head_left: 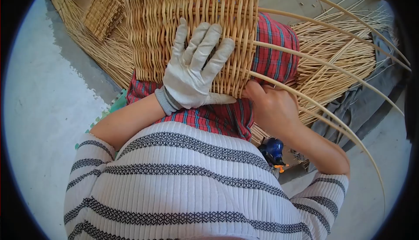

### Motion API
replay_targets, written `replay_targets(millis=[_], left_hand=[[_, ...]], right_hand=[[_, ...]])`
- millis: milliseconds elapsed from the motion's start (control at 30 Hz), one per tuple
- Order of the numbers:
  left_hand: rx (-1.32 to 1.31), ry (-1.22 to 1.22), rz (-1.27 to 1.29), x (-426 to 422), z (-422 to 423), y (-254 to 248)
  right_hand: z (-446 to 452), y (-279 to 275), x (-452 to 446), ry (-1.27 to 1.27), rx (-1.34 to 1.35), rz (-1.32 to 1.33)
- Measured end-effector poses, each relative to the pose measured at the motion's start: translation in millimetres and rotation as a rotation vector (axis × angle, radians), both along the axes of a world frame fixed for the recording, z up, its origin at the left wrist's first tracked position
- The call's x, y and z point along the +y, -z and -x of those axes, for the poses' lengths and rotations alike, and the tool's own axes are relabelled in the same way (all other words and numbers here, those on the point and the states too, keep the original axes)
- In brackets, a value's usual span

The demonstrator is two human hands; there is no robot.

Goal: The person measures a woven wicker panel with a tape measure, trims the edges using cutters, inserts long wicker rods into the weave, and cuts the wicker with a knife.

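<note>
A woven wicker basket (148,35) rests across my lap, on the red plaid cloth (279,48). My left hand (192,74), in a whitish work glove, lies flat on its weave with the fingers spread and the thumb along the near edge. At the near right corner is my right hand (273,107), bare, its fingers curled closed against the weave. What its fingertips hold is hidden. Several long, pale wicker rods (323,63) stick out from the basket's right side and bend downward. One rod comes out from behind my right hand.
Loose wicker rods (336,65) lie in a heap at the right, beside dark grey cloth (349,109). Another bundle (83,26) stretches along the left, with a small woven piece (103,12) next to it. A dark blue object (274,148) with an orange tip sits below my right forearm.
</note>
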State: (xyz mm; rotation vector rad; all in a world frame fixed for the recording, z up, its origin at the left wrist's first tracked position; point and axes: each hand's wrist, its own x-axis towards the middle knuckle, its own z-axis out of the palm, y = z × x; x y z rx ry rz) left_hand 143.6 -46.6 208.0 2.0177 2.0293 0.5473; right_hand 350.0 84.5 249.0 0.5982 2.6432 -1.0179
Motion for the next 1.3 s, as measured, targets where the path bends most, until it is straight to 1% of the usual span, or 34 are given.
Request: replay_targets(millis=[67, 133, 167, 200, 267, 300, 333, 400, 433, 500, 533, 600, 633, 667, 700, 733, 767, 800, 833, 867, 900, 933, 1000, 1033, 1100, 1133, 1200, 1233, 1300], left_hand=[[0.072, -0.014, -0.037, 0.5, 0.3, -1.9], [0.083, -0.014, -0.053, 1.1, -1.6, -3.3], [0.09, -0.024, -0.042, 0.7, -1.0, -2.3], [0.095, -0.033, -0.021, -0.5, -1.2, -1.2], [0.091, -0.015, -0.004, -4.3, -3.2, 0.1], [0.138, -0.015, 0.001, -6.1, -5.2, 0.8], [0.184, -0.02, 0.002, -6.8, -6.9, 1.9], [0.203, -0.001, -0.037, -13.0, -8.3, 4.3], [0.198, -0.015, -0.053, -13.0, -9.4, 6.5], [0.155, -0.017, -0.104, -6.9, -7.5, 5.6], [0.152, 0.046, -0.123, -6.8, -7.7, 1.5], [0.11, 0.038, -0.135, -5.2, -9.8, -6.1], [0.123, 0.11, -0.165, -7.2, -8.3, -9.9], [0.137, 0.175, -0.195, -7.9, -5.7, -13.7], [0.114, 0.248, -0.205, -2.8, -3.4, -18.5], [0.196, 0.392, -0.145, 3.8, -1.4, -27.3], [0.287, 0.522, -0.087, 13.1, -1.0, -36.7], [0.294, 0.618, -0.028, 28.4, -3.4, -47.9], [0.339, 0.711, -0.025, 43.4, -0.1, -52.6], [0.387, 0.798, -0.022, 58.3, 4.7, -55.9], [0.337, 0.882, -0.028, 74.4, 3.3, -57.1], [0.347, 0.902, -0.033, 84.3, 4.5, -55.9], [0.317, 1.029, -0.06, 98.7, 2.8, -58.0], [0.325, 1.041, -0.068, 101.3, -2.1, -59.0], [0.337, 1.069, -0.069, 108.3, -9.6, -63.3], [0.329, 1.074, -0.07, 108.4, -6.8, -60.3], [0.335, 1.071, -0.102, 112.4, -11.2, -59.5], [0.321, 1.038, -0.099, 117.0, -14.4, -61.0], [0.3, 0.969, -0.129, 122.1, -16.9, -66.2]], right_hand=[[-2.0, 10.2, 3.3, -0.026, 0.053, -0.032], [-2.1, 10.1, 3.5, -0.018, 0.071, -0.171], [-2.7, 9.1, 4.3, 0.017, 0.128, -0.224], [-8.1, 12.3, 4.7, 0.036, 0.125, -0.232], [-27.3, 21.5, -3.4, 0.243, 0.32, -0.468], [-34.8, 23.1, -26.1, 0.345, 0.116, -0.507], [-36.1, 33.1, -56.8, 0.356, 0.104, -0.513], [-30.7, 50.7, -108.4, 0.893, 0.07, -0.147], [-32.8, 49.1, -107.0, 0.915, 0.091, -0.166], [-31.6, 41.8, -99.1, 0.805, -0.051, -0.212], [-31.1, 36.6, -92.8, 0.87, -0.052, -0.224], [-41.9, 26.3, -79.7, 0.75, 0.488, -0.661], [-52.8, 26.9, -91.8, 0.82, 0.443, -0.704], [-62.0, 32.9, -106.5, 0.876, 0.582, -0.592], [-71.5, 44.5, -122.5, 0.924, 0.733, -0.476], [-83.1, 65.6, -142.5, 0.982, 0.709, -0.503], [-92.2, 98.4, -167.2, 1.044, 0.519, -0.448], [-97.8, 135.6, -194.5, 1.093, 0.338, -0.376], [-115.8, 179.3, -229.0, 1.091, 0.13, -0.351], [-145.3, 228.7, -271.0, 1.078, -0.071, -0.317], [-181.4, 280.3, -316.7, 0.952, -0.32, -0.239], [-199.6, 309.1, -344.1, 0.832, -0.762, 0.103], [-225.4, 313.8, -381.5, 1.153, -0.59, 0.395], [-228.8, 321.9, -391.3, 1.169, -0.573, 0.405], [-230.6, 332.9, -403.9, 1.48, -0.444, 0.498], [-227.3, 343.4, -407.2, 1.496, -0.443, 0.5], [-218.5, 356.4, -386.8, 1.58, -0.275, 0.299], [-211.9, 359.3, -376.0, 1.569, -0.263, 0.295], [-201.6, 384.6, -330.2, 1.717, 0.014, 0.054]])
